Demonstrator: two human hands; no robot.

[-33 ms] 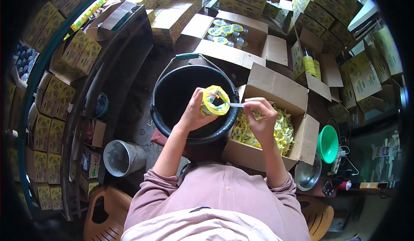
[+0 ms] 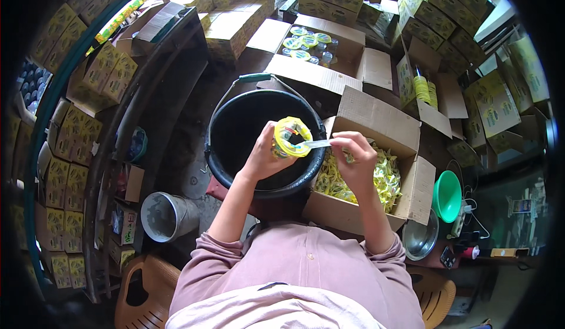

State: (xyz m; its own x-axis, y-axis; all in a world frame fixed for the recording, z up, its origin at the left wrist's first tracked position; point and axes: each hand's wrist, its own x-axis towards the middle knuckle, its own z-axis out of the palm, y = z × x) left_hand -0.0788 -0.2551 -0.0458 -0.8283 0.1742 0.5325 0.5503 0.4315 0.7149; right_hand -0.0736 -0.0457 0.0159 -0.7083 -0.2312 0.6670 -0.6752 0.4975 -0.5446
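Note:
In my left hand, closed around its side, is a round yellow-rimmed container or roll with a dark middle and bits of white, red and green inside; its exact kind is unclear. The fingers of my right hand pinch a thin, flat whitish strip, whose left end lies over the container's right rim. Both hands are above the right part of a black bucket. Under my right hand stands an open cardboard box filled with small yellow packets.
Farther off, an open carton holds lidded cups. Yellow stacked lids sit in another carton at the right. A green bowl and metal bowl are at the right. A grey pail stands left, beside shelves of cartons.
My right hand has shifted slightly left, and the whitish strip reaches farther over the container's rim at a slight tilt. My left hand keeps its hold nearly in place.

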